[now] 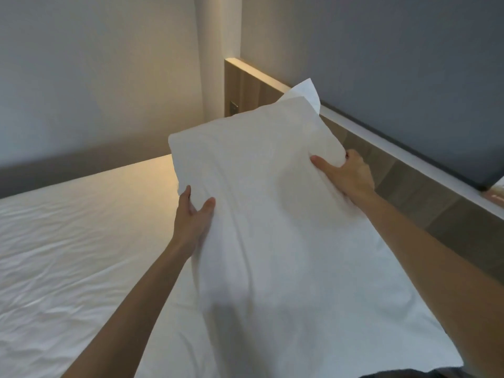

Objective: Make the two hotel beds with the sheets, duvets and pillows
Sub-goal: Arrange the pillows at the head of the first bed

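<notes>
Evidently placing the pillow (259, 208), left grip (194, 214) and right grip (349, 175) clasp its sides above the bed (68, 241), and next it likely wants setting squarely against the headboard (425, 195).

The bed (152, 173) is carrying a white sheet (68, 249), which is lying wrinkled across it. A wooden headboard (414, 186) is running along its right side.

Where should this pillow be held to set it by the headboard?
Take the pillow by its two side edges, one from each side, thumbs on top, as the left hand and right hand do. It is soft and would likely fold under one grip; the loose far-corner flap is too flimsy.
</notes>
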`<control>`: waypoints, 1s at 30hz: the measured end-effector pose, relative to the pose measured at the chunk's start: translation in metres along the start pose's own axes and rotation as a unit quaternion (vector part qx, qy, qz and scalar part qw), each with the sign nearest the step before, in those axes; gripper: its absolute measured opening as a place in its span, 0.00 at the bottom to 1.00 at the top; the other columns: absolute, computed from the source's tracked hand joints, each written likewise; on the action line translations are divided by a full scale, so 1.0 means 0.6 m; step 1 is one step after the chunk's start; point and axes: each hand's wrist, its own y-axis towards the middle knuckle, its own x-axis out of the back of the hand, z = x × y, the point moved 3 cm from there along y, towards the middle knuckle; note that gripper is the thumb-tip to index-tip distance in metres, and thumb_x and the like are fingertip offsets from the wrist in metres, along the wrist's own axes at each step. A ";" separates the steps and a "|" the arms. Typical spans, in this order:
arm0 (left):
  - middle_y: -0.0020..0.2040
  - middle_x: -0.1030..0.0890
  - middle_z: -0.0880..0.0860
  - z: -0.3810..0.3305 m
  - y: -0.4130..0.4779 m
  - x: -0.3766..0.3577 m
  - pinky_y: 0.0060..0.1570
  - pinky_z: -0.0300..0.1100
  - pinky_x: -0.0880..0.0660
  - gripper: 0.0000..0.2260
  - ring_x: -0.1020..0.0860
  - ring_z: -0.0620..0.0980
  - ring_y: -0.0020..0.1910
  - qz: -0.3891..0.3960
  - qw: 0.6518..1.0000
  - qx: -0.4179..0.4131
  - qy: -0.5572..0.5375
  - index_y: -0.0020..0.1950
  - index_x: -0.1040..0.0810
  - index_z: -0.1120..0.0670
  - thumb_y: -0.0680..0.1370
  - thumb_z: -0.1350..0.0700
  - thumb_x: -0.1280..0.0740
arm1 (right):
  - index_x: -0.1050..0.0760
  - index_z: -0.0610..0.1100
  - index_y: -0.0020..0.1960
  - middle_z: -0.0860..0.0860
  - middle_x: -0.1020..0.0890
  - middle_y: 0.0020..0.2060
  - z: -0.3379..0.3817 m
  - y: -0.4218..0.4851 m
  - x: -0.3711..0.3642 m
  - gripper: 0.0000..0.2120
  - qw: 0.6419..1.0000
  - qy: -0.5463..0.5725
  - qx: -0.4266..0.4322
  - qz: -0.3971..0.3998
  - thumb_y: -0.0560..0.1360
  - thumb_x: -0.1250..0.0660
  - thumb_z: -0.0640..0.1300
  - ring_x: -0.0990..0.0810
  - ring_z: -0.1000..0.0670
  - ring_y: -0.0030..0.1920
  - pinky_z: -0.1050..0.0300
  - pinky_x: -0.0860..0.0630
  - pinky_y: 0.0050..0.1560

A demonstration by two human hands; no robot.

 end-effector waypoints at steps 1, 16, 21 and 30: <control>0.74 0.34 0.48 -0.006 0.012 -0.012 0.69 0.46 0.34 0.30 0.32 0.49 0.71 -0.005 1.000 -0.001 -0.007 0.77 0.40 0.52 0.78 0.52 0.32 | 0.34 0.42 0.68 0.45 0.24 0.61 0.004 0.023 0.001 0.44 1.000 -0.001 0.003 0.000 0.66 0.32 0.72 0.24 0.41 0.60 0.50 0.28 0.51; 0.77 0.45 0.63 -0.030 0.318 -0.195 0.67 0.47 0.34 0.24 0.35 0.60 0.72 -0.037 0.977 0.046 0.204 0.76 0.38 0.51 0.81 0.49 0.37 | 0.32 0.47 0.71 0.45 0.25 0.65 0.033 0.465 -0.120 0.29 0.991 0.032 0.123 0.028 0.75 0.34 0.61 0.28 0.42 0.65 0.44 0.28 0.64; 0.79 0.57 0.56 0.046 0.311 -0.274 0.72 0.65 0.48 0.26 0.56 0.63 0.77 -0.006 0.930 0.040 0.366 0.79 0.46 0.45 0.82 0.45 0.42 | 0.31 0.51 0.72 0.48 0.29 0.71 -0.067 0.454 -0.235 0.31 0.957 -0.110 0.207 0.168 0.73 0.46 0.64 0.35 0.42 0.71 0.43 0.38 0.70; 0.79 0.61 0.50 0.101 0.314 -0.437 0.70 0.68 0.55 0.24 0.61 0.62 0.77 0.021 0.899 0.014 0.436 0.78 0.50 0.38 0.82 0.42 0.48 | 0.45 0.64 0.76 0.55 0.50 0.79 -0.116 0.407 -0.338 0.23 0.913 -0.177 0.288 0.230 0.81 0.50 0.61 0.56 0.47 0.78 0.29 0.61 0.71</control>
